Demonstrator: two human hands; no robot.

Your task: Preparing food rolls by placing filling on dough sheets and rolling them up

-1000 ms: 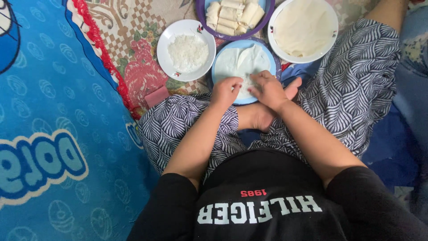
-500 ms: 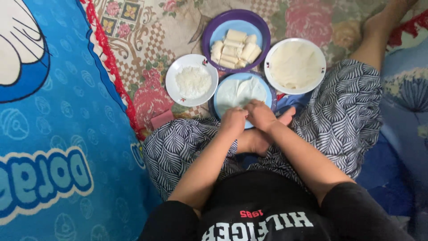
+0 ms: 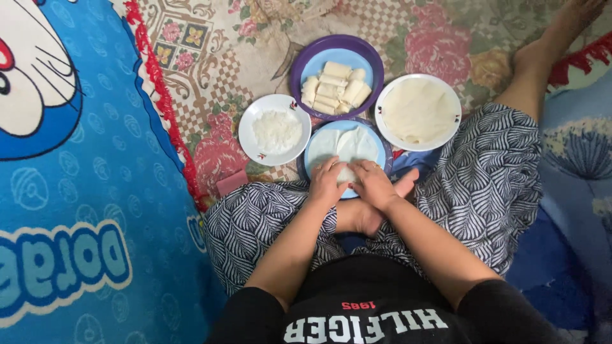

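Note:
A thin white wrapper sheet [image 3: 347,144] lies on a blue plate [image 3: 313,150] in front of my crossed legs. My left hand [image 3: 327,181] and my right hand [image 3: 371,184] sit side by side on the sheet's near edge, fingers curled over a fold of it. Left of the plate stands a white plate of shredded white filling [image 3: 275,130]. Behind it a purple-rimmed blue plate [image 3: 370,60] holds several finished white rolls [image 3: 335,87]. At the right a white plate carries a stack of wrapper sheets [image 3: 417,109].
All plates rest on a floral mat [image 3: 210,57] with a red fringe. A blue cartoon blanket [image 3: 70,191] covers the floor at the left. A small pink object [image 3: 231,183] lies by my left knee. My bare foot [image 3: 551,38] reaches to the upper right.
The camera view has shifted so the plates sit lower in the frame. Both hands stay together on the near edge of the sheet, with the fold a little further over.

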